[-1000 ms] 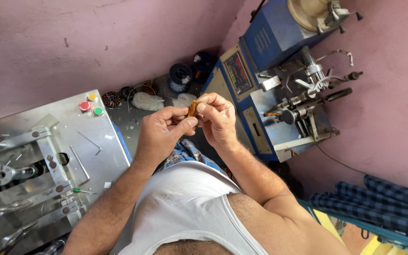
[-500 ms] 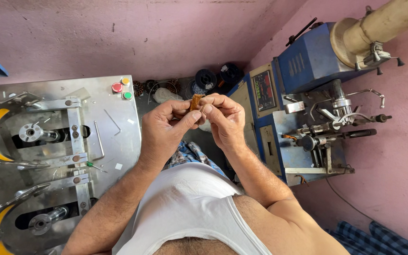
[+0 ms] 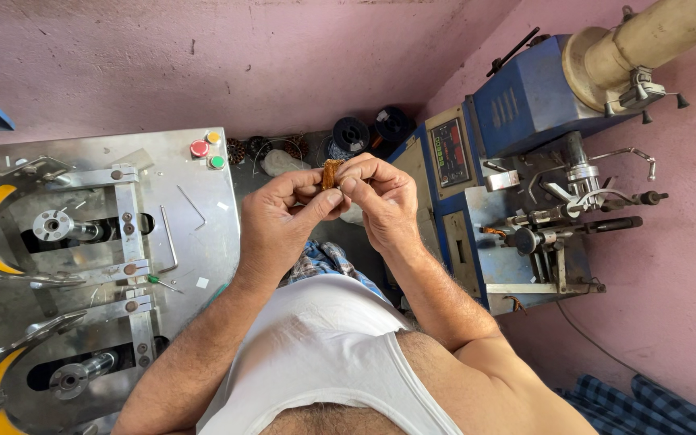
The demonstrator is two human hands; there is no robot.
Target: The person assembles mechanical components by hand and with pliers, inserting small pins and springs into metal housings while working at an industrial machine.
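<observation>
Copper coil (image 3: 331, 171) — small, orange-brown bundle of fine wire — sits dead centre of the frame, pinched between both hands above the lap. Left hand (image 3: 283, 217) grips it from the left side with thumb and fingertips clenched on it; right hand (image 3: 380, 201) closes on it from the right, fingers curled over the top. Both hands grasping the same piece, nothing released. Progress, as a judgement: the coil looks already wound and off any machine, now being worked by hand; can't tell whether the fingers are tidying strands or tying off, since the piece is mostly hidden by them. Neither machine holds a coil that I can see. Left half of the frame: grey metal machine (image 3: 82, 242) with two yellow-edged curved arms, shafts in slots, and red, yellow and green buttons (image 3: 207, 150) at its upper right corner. Right side: blue machine (image 3: 525, 161) with a small display panel, a beige cylinder up top and several levers and handles. Between them, upper centre, dark wire spools (image 3: 354, 133) and loose wire clutter on the floor against the wall. Pink walls (image 3: 243, 56), rough finish. Person wears a white vest — checked cloth at lower right of the frame.
</observation>
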